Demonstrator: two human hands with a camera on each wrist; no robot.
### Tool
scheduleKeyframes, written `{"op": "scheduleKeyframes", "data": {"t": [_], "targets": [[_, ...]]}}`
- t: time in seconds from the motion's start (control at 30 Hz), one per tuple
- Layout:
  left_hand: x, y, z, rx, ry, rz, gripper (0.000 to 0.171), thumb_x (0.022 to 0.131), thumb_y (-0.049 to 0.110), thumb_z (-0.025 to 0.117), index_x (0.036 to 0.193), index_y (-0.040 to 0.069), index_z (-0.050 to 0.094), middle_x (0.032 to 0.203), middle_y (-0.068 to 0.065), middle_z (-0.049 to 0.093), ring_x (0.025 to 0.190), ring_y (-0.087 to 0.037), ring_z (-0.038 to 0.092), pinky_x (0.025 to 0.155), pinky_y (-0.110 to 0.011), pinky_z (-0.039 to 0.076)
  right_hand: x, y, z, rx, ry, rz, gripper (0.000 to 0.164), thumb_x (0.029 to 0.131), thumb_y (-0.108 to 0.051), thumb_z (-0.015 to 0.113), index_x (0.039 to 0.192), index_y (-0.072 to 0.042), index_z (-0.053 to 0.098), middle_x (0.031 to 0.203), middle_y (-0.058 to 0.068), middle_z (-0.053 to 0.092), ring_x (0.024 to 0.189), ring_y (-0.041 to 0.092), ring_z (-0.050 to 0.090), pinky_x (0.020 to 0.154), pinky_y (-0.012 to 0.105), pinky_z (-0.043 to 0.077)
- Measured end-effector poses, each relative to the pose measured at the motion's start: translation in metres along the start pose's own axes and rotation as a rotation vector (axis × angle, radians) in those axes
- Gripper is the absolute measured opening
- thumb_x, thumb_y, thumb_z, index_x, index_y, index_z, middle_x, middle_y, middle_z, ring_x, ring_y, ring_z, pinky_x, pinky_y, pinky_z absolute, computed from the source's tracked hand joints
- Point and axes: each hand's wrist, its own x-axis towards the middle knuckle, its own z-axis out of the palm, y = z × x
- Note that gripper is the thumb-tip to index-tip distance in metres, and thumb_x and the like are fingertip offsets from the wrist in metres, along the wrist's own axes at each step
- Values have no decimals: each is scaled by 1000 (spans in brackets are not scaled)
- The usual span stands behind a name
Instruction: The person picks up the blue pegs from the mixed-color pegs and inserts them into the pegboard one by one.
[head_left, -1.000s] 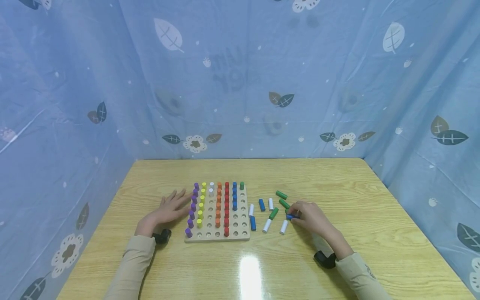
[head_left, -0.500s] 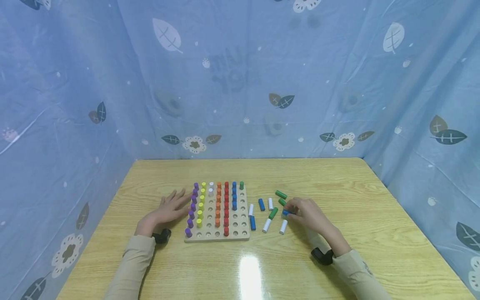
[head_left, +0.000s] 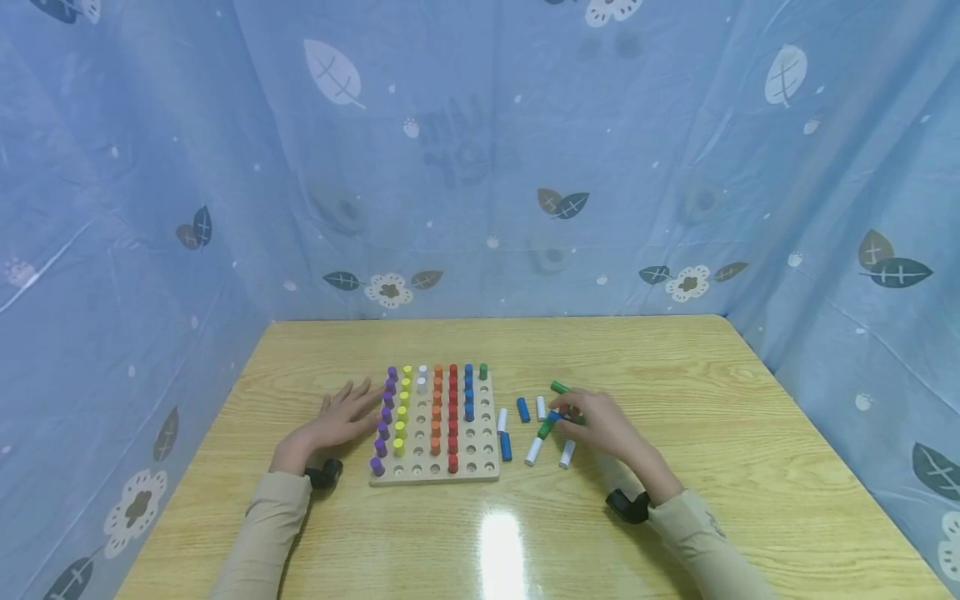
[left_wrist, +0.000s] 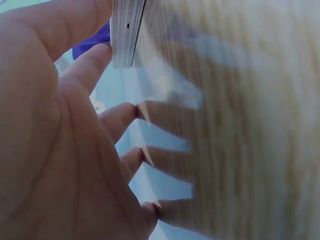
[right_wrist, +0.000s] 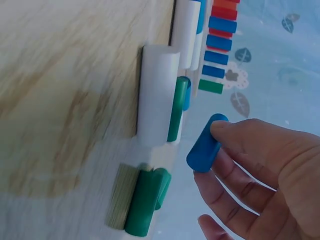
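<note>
A blue peg (right_wrist: 204,147) is pinched between the thumb and fingers of my right hand (head_left: 603,423), lifted off the table among the loose pegs. Close by lie green pegs (right_wrist: 140,202) and a white peg (right_wrist: 157,95). My left hand (head_left: 345,417) lies with fingers spread at the left side of the wooden pegboard (head_left: 416,478); in the left wrist view its thumb and index finger touch the board's edge (left_wrist: 126,35). Purple, yellow, white, orange, red and blue pegs stand in columns on the board, with one green peg (head_left: 483,371) at the back right.
Right of the board, loose blue pegs (head_left: 506,447) and white pegs (head_left: 567,454) lie scattered on the wooden table (head_left: 420,542). A blue patterned curtain (head_left: 480,167) hangs behind the table and along both sides.
My right hand has moved left and slightly away from me, carrying the blue peg toward the board and over the loose pegs. My left hand has stayed in place.
</note>
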Motion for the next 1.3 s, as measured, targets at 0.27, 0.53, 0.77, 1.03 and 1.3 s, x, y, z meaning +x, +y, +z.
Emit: {"op": "scheduleKeyframes", "data": {"t": [0.27, 0.53, 0.77, 1.03, 1.3], "targets": [[-2, 2, -1, -3, 10, 14, 61, 96, 46, 40, 148, 19, 23, 154, -19, 10, 138, -47, -3, 103, -68, -11, 9, -7, 5, 7, -5, -31, 22, 82, -13, 69, 103, -8, 68, 86, -3, 67, 66, 1, 55, 56, 16, 45], [-2, 3, -2, -6, 8, 11, 61, 96, 46, 41, 148, 19, 24, 154, -20, 10, 138, -47, -3, 103, -69, -11, 21, -14, 9, 29, 28, -40, 21, 82, -12, 69, 102, -11, 68, 91, -3, 64, 72, 8, 58, 60, 19, 48], [-2, 4, -1, -11, 5, 7, 61, 96, 48, 39, 148, 19, 24, 154, -19, 9, 138, -46, -4, 103, -68, -11, 30, -24, 13, 88, 28, -60, 21, 83, -10, 68, 104, -8, 66, 95, 2, 64, 75, 12, 60, 64, 28, 53], [-3, 4, 0, -19, 7, 6, 60, 96, 48, 39, 148, 20, 24, 154, -20, 9, 138, -47, -4, 103, -68, -11, 38, -35, 16, 101, 21, -66, 19, 84, -9, 67, 103, -9, 65, 96, 1, 65, 76, 12, 61, 65, 31, 54], [-3, 4, -1, -25, 3, 9, 61, 96, 47, 40, 148, 19, 24, 154, -19, 9, 139, -46, -5, 103, -68, -11, 43, -43, 19, 119, 19, -44, 21, 83, -10, 68, 104, -10, 65, 95, 1, 66, 79, 14, 62, 67, 34, 55]]}}
